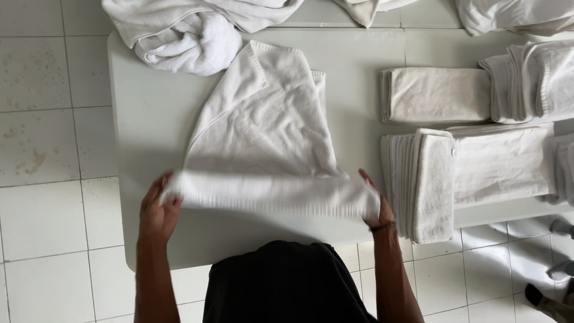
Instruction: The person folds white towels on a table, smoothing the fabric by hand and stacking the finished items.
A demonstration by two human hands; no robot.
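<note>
Fingers of my left hand (pixel 156 209) and right hand (pixel 378 206) gripped the near edge of a white towel (pixel 263 125), lifted over the table (pixel 149 113).

Both my forearms extend forward over the near edge of the surface (pixel 149 119). My left hand (pixel 156 209) sits toward its near left corner, fingers curled closed. My right hand (pixel 379 209) is level with it, well apart, fingers likewise pinched closed.

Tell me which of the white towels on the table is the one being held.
The spread-out towel at the table's middle: the left hand and right hand lift its near edge. The others lie folded in stacks or crumpled.
</note>
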